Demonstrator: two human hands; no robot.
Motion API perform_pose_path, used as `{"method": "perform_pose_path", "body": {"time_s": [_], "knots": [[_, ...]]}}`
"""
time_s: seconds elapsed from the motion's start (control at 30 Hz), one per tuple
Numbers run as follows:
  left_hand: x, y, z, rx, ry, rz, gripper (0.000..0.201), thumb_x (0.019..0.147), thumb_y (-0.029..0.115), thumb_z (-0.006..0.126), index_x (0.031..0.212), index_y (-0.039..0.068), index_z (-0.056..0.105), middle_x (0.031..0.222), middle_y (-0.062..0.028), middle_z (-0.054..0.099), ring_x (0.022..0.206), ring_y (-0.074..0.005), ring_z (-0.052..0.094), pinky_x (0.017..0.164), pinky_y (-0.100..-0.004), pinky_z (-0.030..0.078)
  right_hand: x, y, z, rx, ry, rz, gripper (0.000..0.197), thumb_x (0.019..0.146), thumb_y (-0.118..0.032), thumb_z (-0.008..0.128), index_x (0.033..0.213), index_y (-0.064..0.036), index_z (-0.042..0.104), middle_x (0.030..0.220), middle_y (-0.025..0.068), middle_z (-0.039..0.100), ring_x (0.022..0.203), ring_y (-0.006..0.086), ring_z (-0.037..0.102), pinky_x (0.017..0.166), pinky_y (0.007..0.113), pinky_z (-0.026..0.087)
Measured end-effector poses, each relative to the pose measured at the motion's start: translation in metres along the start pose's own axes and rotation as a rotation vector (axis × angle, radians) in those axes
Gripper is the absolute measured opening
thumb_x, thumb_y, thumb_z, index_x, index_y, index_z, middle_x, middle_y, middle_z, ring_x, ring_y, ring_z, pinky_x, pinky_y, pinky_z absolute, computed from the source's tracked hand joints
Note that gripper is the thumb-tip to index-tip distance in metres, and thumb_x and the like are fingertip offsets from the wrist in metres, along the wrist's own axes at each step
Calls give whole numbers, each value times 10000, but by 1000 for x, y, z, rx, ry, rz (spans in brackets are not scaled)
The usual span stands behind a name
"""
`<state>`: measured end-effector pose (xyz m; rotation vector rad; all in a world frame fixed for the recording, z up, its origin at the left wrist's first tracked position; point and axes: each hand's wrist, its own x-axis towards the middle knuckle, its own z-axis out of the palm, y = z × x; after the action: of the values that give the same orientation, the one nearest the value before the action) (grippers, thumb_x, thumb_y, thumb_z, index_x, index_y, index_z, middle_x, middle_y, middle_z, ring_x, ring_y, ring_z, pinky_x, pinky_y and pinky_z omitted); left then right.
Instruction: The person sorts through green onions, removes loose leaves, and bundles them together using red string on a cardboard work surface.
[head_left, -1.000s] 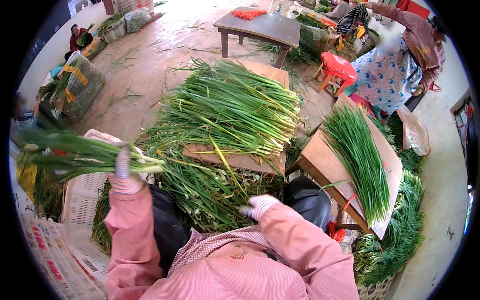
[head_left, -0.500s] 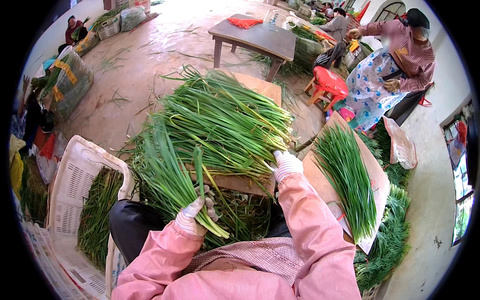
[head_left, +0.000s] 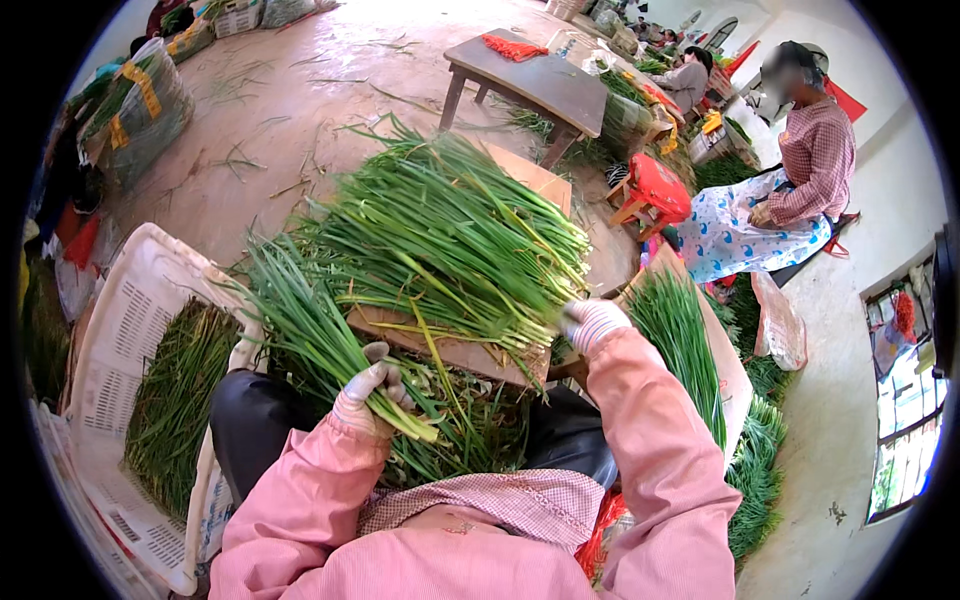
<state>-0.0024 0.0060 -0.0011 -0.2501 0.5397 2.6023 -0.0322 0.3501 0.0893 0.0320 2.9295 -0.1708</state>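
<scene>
My left hand (head_left: 375,390), in a whitish glove, is closed around a loose bunch of garlic chives (head_left: 310,310), pale cut ends toward me and green leaves fanning up and left. A big heap of garlic chives (head_left: 450,220) lies on a board (head_left: 400,330) in front of me, its pale ends to the right. At those ends is my gloved right hand (head_left: 592,322), its fingers bent together on stalks; the fingertips are slightly blurred. To the right, a neat sheaf of chives (head_left: 680,340) rests on another board (head_left: 728,375).
A white crate (head_left: 165,250) holding greens stands at my left. More bundles (head_left: 760,450) lie on the right by the wall. A low table (head_left: 530,80), a red-topped stool (head_left: 655,185) and a seated person (head_left: 815,165) are beyond. Loose leaves litter the floor.
The view has shifted slightly. My right hand has moved a little along the heap's pale ends. My left hand still grips its bunch. The person at right has lowered a raised arm.
</scene>
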Motion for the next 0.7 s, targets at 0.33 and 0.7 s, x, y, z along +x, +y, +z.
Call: {"method": "perform_pose_path", "body": {"time_s": [0.33, 0.7], "knots": [[4, 25, 20, -33, -228, 147, 345, 698, 12, 700, 981, 136, 545, 1018, -135, 634, 793, -273, 658, 703, -450, 549, -48, -96, -13, 82, 84, -60, 261, 844, -312, 554, 842, -59, 619, 813, 185, 630, 790, 337, 611, 671, 393, 495], [17, 37, 4, -81, -457, 161, 266, 842, 112, 617, 1087, 195, 555, 933, -35, 647, 747, -185, 619, 755, -440, 488, -6, -74, 30, -43, 436, 63, 352, 777, -305, 622, 1044, -81, 569, 889, 169, 618, 804, 355, 598, 708, 438, 486]]}}
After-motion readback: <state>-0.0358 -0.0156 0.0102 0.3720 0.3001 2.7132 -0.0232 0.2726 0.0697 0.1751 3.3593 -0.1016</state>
